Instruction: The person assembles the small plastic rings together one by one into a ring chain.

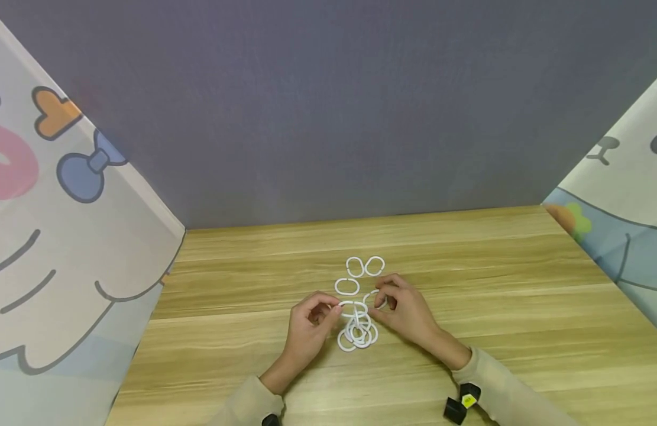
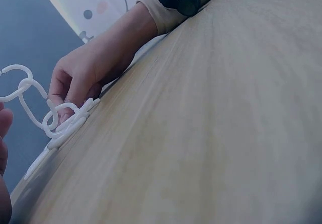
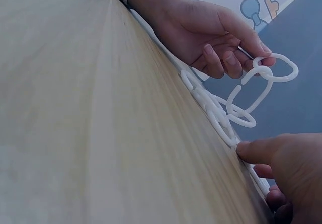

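No word, number or brand can be read. A small yellow label stands on the black device at the cuff of the right sleeve, towards five o'clock in the head view; its dark marks are too small to make out. In the left wrist view it sits at twelve o'clock, by the top edge, equally illegible.
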